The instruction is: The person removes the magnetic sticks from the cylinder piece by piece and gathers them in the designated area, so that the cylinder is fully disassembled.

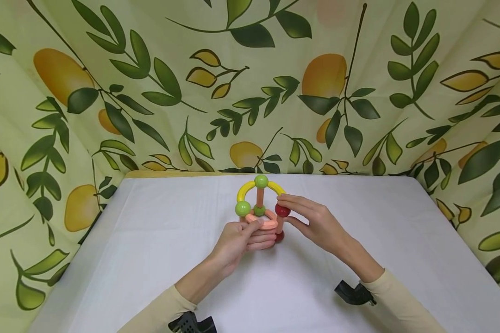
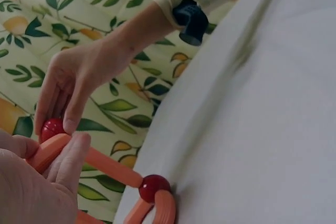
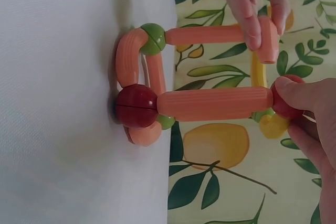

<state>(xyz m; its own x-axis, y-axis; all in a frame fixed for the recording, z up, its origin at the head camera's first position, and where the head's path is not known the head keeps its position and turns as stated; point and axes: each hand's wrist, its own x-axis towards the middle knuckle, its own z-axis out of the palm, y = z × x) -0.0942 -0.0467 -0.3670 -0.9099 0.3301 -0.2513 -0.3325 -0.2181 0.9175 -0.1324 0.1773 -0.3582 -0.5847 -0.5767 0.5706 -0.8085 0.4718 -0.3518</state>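
Observation:
A frame of magnetic building sticks and balls stands on the table. My left hand point(image 1: 235, 243) pinches a salmon curved stick point(image 3: 268, 40) between thumb and fingers, near the frame's upper front. One end of that stick is bare and apart from the upper red ball in the right wrist view. My right hand point(image 1: 321, 222) pinches this upper red ball point(image 3: 286, 97) on top of a straight salmon stick point(image 3: 215, 103). A lower red ball point(image 3: 136, 105) sits at that stick's foot. Yellow curved sticks point(image 1: 245, 188) join the upper green balls point(image 1: 261, 181) and the red ball.
White cloth covers the table point(image 1: 162, 212). Behind it hangs a curtain point(image 1: 250, 92) printed with leaves and fruit. A black wrist camera point(image 1: 354, 292) is strapped to the right sleeve, another point(image 1: 193, 322) to the left.

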